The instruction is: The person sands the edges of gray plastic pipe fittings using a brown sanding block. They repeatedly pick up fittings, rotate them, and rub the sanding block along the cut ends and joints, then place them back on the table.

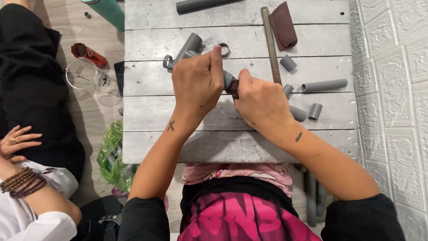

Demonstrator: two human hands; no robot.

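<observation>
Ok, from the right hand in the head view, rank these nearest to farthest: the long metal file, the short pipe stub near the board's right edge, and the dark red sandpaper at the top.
From the right hand:
1. Long metal file, just beyond the knuckles, running up the board.
2. Short pipe stub, to the right, by the board's edge.
3. Dark red sandpaper, far up at the top, beside the file's upper end.

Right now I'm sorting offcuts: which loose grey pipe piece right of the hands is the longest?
The long grey pipe piece lying flat, right of the wooden stick; the other offcuts nearby are short stubs.
</observation>
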